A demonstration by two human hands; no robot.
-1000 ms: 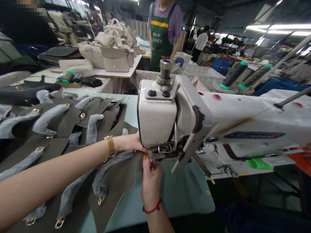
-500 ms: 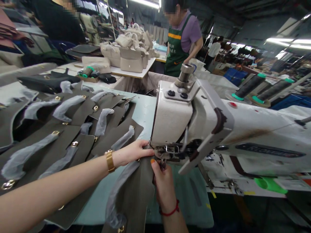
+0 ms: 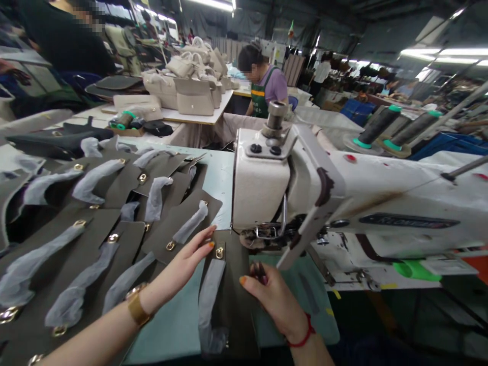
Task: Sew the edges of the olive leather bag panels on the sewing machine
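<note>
Where the olive leather piece (image 3: 236, 310) lies flat on the teal worktop (image 3: 175, 330) at lower centre of the frame, just in front of the sewing machine (image 3: 263, 188), the left hand (image 3: 179, 269) rests open, fingers straight, with its fingertips touching the piece's left edge beside its gold ring (image 3: 220, 252). The right hand (image 3: 272, 300) sits at the piece's right edge, thumb on the leather and fingers curled shut round a small dark tool (image 3: 261, 272). More olive pieces (image 3: 95, 223) overlap across the left. At upper centre, a person in a green apron (image 3: 263, 96) is near beige handbags (image 3: 192, 96).
</note>
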